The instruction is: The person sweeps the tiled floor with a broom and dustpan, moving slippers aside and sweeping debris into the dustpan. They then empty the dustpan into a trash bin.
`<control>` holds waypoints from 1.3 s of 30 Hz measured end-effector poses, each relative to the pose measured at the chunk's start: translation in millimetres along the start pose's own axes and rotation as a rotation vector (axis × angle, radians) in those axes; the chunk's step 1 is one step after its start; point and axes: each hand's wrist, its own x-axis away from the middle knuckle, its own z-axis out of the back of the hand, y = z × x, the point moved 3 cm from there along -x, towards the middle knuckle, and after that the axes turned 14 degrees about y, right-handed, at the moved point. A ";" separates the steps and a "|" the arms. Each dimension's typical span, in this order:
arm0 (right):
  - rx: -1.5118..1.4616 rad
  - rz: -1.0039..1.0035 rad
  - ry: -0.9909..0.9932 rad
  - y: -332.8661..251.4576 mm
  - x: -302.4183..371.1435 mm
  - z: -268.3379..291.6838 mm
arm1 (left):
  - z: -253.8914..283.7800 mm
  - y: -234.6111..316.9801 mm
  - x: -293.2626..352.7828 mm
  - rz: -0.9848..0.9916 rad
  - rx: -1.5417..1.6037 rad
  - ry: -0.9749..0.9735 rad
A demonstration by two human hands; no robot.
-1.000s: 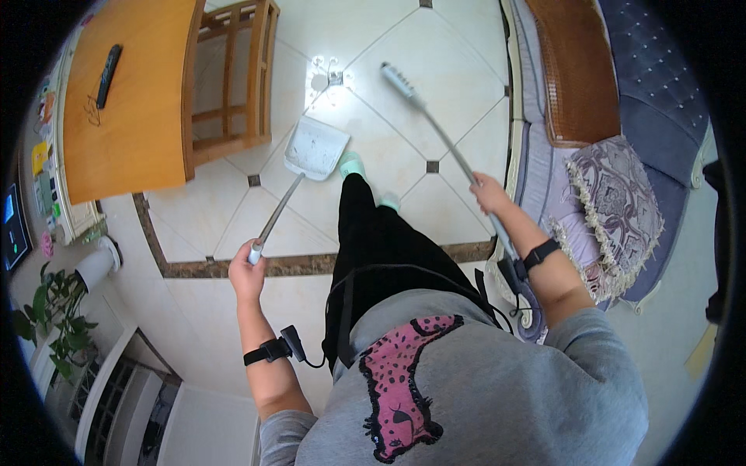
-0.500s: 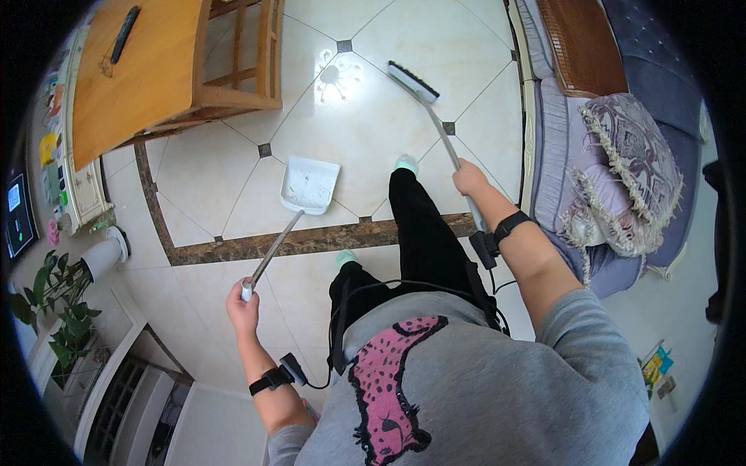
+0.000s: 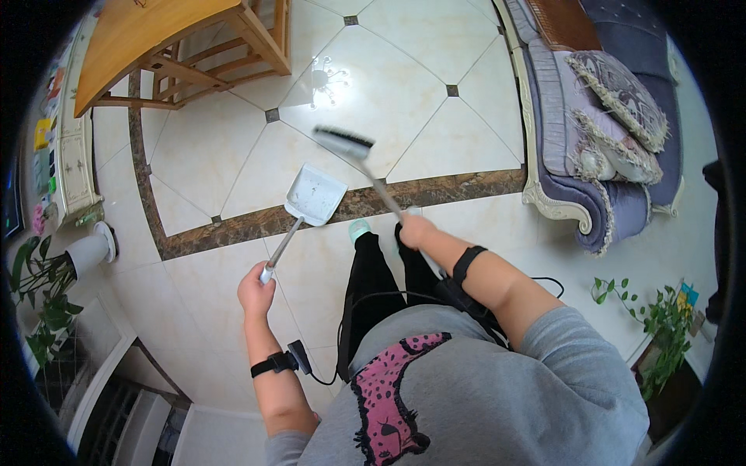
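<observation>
My left hand (image 3: 256,292) is closed round the handle end of a long-handled white dustpan (image 3: 317,196). Some dark bits of dirt lie in its pan, which is at the dark marble border of the floor. In my right hand (image 3: 417,231) is the grey stick of a broom (image 3: 344,143) with a white-grey head and black bristles. The broom head is just beyond the dustpan and to its right, apart from it. Whether the bristles touch the tiles I cannot tell.
A wooden table (image 3: 155,39) stands at the far left, and a purple sofa (image 3: 614,210) with fringed cushions at the right. A potted plant (image 3: 50,299) is at the left, another plant (image 3: 660,326) at the lower right. A cable runs across my waist.
The broom head has swung left and nearer, towards the dustpan, as my right hand came inward. The dustpan has tilted and shifted slightly right. My feet have moved back from the table.
</observation>
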 end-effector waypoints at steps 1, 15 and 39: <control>-0.061 0.034 -0.132 -0.7 13.8 -8.6 | -1.1 -2.8 0.4 0.021 -0.055 0.008; -0.605 -0.397 0.291 220.7 41.5 1.6 | -37.4 62.0 2.3 -0.300 -0.071 -0.081; -0.250 -0.379 0.328 174.6 -15.3 17.2 | -81.9 150.7 -2.5 -0.369 -0.183 -0.117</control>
